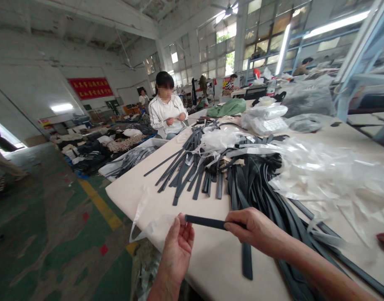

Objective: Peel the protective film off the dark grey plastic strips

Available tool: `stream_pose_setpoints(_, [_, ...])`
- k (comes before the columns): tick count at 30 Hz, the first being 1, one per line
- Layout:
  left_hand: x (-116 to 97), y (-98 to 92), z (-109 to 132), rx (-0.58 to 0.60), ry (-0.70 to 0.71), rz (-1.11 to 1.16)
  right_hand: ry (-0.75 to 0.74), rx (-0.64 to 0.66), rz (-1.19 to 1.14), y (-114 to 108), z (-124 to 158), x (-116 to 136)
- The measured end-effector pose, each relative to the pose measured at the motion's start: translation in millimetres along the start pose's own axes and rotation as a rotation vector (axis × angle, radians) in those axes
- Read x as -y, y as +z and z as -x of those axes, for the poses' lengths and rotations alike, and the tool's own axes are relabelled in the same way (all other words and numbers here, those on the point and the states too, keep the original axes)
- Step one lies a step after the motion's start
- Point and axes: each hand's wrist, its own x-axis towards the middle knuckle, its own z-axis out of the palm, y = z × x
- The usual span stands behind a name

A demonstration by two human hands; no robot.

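Observation:
My right hand (247,223) is closed around a flat black strap (206,221), which points leftward across the front of the table. The strap's free end reaches the fingertips of my left hand (179,242). Between the thumb and fingers of that hand a thin translucent plastic film (159,225) is pinched, trailing left over the table edge. Whether the left fingers also grip the strap tip, I cannot tell. Below my right hand another strap end (247,261) lies on the table, partly hidden by the hand.
A large heap of black straps (257,179) spreads over the pale table (217,259). Crumpled clear plastic (336,171) covers the right side. Across the table's far left corner sits a co-worker (167,110), hands raised. A white bin (148,146) of straps stands beside the table.

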Motion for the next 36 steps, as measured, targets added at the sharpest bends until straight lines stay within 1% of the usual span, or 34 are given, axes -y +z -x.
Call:
stream_pose_setpoints(4, [1.8, -1.7, 0.6, 0.014, 0.003, -0.03, -0.003, -0.021, 0.069, 4.4, -1.1, 5.7])
stream_pose_setpoints(7, [13.7, -4.8, 7.2, 0.05, -0.006, -0.046, 0.001, -0.038, 0.129, 18.2, -1.9, 16.9])
stream_pose_setpoints(10, [25.6, -8.5, 14.5, 0.101, -0.076, -0.05, -0.019, -0.013, 0.176, 28.2, -0.7, 23.6])
stream_pose_setpoints(12, [25.3, -9.5, 15.8, 0.105, -0.097, -0.048, -0.045, 0.001, 0.182, 23.9, 1.5, 20.9])
stream_pose_setpoints(15, [13.7, -7.9, 14.6, 0.049, -0.033, -0.042, -0.062, -0.028, 0.164, 7.5, 3.7, 9.6])
stream_pose_setpoints(17, [8.8, -6.3, 17.2, 0.033, 0.0, -0.043, -0.051, -0.058, 0.167, 4.2, 3.0, 4.8])
stream_pose_setpoints(18, [9.6, -5.9, 20.1, 0.047, -0.009, -0.05, -0.045, -0.063, 0.164, 7.4, 2.4, 4.8])
stream_pose_setpoints(20, [17.1, -6.3, 27.6, 0.122, -0.059, -0.061, -0.06, -0.061, 0.141, 20.9, 1.4, 8.7])
stream_pose_setpoints(22, [25.7, -8.1, 33.4, 0.214, -0.106, -0.061, -0.116, -0.058, 0.145, 33.7, 1.8, 13.4])
stream_pose_setpoints(23, [27.6, -9.1, 34.4, 0.227, -0.113, -0.058, -0.144, -0.059, 0.165, 35.9, 2.6, 14.3])
stream_pose_setpoints(24, [27.1, -10.0, 34.0, 0.211, -0.103, -0.052, -0.166, -0.064, 0.184, 34.4, 3.7, 13.8])
stream_pose_setpoints(25, [24.4, -10.7, 32.6, 0.169, -0.08, -0.044, -0.175, -0.066, 0.195, 29.5, 5.0, 12.0])
stream_pose_setpoints(27, [15.3, -11.3, 28.7, 0.058, -0.019, -0.026, -0.169, -0.066, 0.176, 14.9, 7.2, 6.9])
stream_pose_setpoints(28, [11.3, -11.3, 27.5, 0.029, 0.007, -0.02, -0.161, -0.07, 0.154, 9.0, 7.7, 4.9])
stream_pose_setpoints(29, [9.3, -11.3, 27.4, 0.027, 0.021, -0.022, -0.154, -0.08, 0.14, 6.1, 7.8, 4.1])
stream_pose_setpoints(31, [12.6, -11.2, 30.3, 0.078, -0.004, -0.047, -0.15, -0.1, 0.145, 11.0, 7.0, 6.4])
stream_pose_setpoints(34, [27.2, -12.7, 35.9, 0.193, -0.083, -0.066, -0.194, -0.076, 0.195, 29.7, 6.1, 13.6])
stream_pose_setpoints(36, [31.0, -14.4, 35.4, 0.182, -0.101, -0.054, -0.209, -0.055, 0.244, 31.7, 7.5, 13.6])
